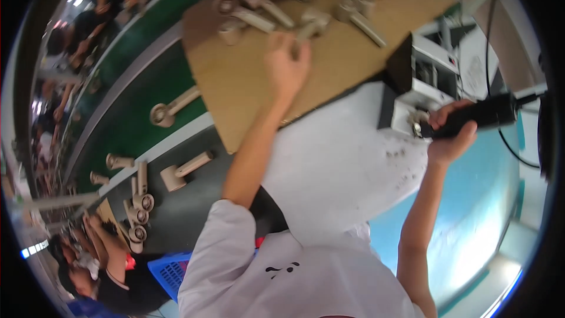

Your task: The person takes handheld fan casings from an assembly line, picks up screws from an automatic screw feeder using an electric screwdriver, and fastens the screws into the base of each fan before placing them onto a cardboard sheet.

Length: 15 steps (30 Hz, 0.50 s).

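On the brown cardboard sheet [235,91], my left hand [286,62] has its thumb and fingers around the handle end of a beige hair dryer [313,22]. The picture is a little blurred there. Several more beige hair dryers [250,17] lie just beyond that hand, and another hair dryer [360,19] is to its right. My right hand [450,135] grips a black electric screwdriver [479,116] with a cable at its rear. The driver's tip is at the front of a small screw feeder [426,76].
A green conveyor belt [182,73] runs along the left, carrying a hair dryer [165,115]. Several more rest on the dark surface [194,200]. A blue basket [168,271] stands at lower left, near a seated co-worker [112,277]. Cables [491,35] hang at right.
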Each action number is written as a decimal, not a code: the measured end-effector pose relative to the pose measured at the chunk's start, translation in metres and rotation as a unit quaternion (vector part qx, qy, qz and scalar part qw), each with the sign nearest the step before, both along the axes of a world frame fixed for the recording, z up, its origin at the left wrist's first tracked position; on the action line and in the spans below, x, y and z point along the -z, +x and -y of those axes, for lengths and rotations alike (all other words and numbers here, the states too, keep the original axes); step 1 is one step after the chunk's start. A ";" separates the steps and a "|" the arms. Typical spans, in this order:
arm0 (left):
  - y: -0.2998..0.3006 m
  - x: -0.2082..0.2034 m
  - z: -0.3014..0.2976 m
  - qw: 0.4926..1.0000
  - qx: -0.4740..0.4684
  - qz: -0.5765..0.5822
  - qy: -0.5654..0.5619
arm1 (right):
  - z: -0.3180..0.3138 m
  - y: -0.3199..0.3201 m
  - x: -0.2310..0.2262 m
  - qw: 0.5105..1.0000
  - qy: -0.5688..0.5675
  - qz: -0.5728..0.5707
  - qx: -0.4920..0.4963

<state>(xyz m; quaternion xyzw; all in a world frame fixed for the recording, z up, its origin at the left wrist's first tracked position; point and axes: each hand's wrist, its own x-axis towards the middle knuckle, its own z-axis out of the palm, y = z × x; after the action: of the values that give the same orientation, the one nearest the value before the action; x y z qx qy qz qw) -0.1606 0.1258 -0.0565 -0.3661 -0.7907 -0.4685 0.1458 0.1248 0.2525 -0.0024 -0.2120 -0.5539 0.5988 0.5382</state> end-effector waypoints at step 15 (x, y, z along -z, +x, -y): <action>0.094 -0.024 0.125 0.954 0.172 0.217 0.112 | -0.009 -0.014 0.002 0.987 -0.159 0.000 0.011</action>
<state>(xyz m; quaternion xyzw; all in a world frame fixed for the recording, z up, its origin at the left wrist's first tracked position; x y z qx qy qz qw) -0.0662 0.0010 -0.0326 -0.3678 -0.6710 -0.6398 -0.0720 0.1107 0.2614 -0.0040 -0.3010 -0.4498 0.6730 0.5041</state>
